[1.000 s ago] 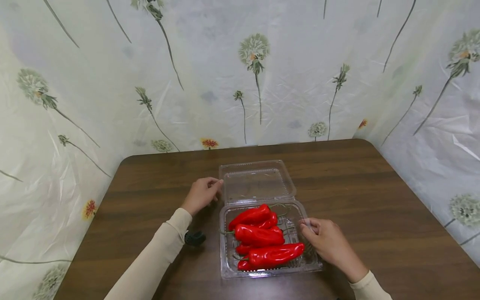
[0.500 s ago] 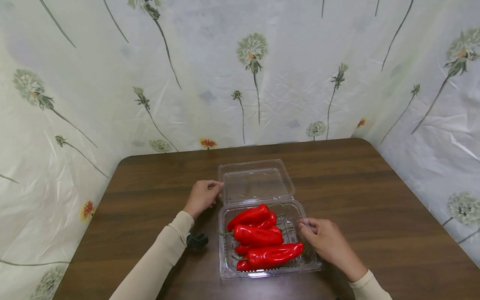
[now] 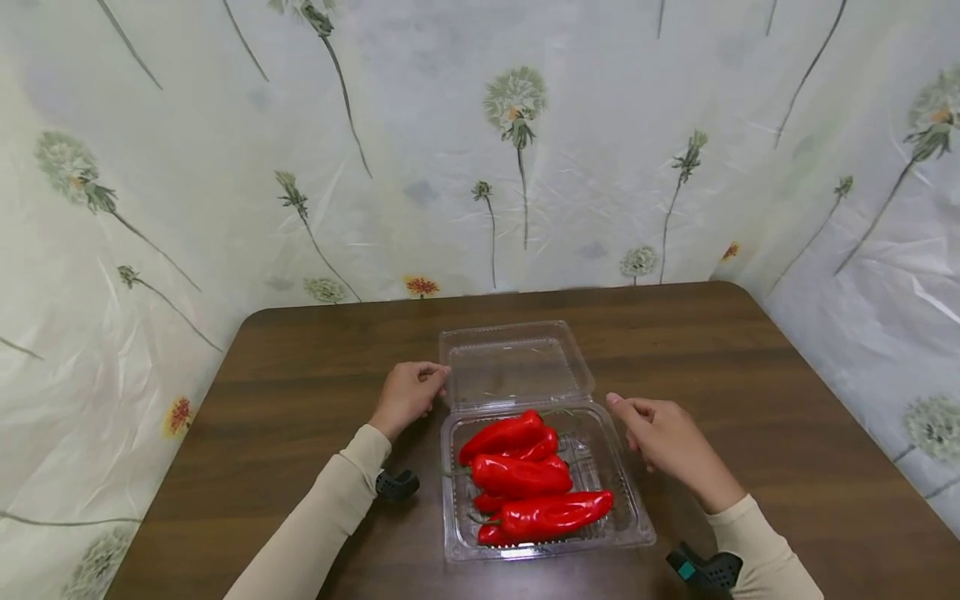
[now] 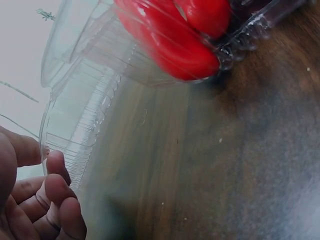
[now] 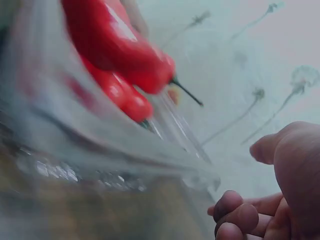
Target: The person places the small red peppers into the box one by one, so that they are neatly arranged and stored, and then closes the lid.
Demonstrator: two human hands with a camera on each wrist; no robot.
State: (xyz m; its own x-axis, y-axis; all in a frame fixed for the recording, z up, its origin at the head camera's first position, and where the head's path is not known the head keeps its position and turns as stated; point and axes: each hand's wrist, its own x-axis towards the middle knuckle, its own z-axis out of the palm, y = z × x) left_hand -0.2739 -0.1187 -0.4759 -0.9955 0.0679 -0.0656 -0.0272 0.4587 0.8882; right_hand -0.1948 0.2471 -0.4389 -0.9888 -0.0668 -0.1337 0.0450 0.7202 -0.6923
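Note:
A clear plastic clamshell container (image 3: 637,517) stands on the table with its lid (image 3: 517,365) folded back, away from the person. In its base lie several glossy red peppers (image 3: 551,515) with green stems. My left hand (image 3: 408,396) pinches the left edge of the lid between thumb and fingers, with the edge visible between them in the left wrist view. Near the base's far right corner is my right hand (image 3: 663,437). In the right wrist view a gap shows between its thumb (image 5: 265,150) and loosely curled fingers (image 5: 240,217), with nothing held.
The brown wooden table (image 3: 337,350) extends around the container on all sides. Behind it and at both sides hangs a pale, shiny sheet (image 3: 420,125) printed with dandelions. A dark strap device (image 3: 705,568) is on the right wrist, and another (image 3: 397,485) on the left.
My right hand has let go of the container's right rim and moved away toward the far right corner. My left hand stays at the lid's edge. The peppers have not moved.

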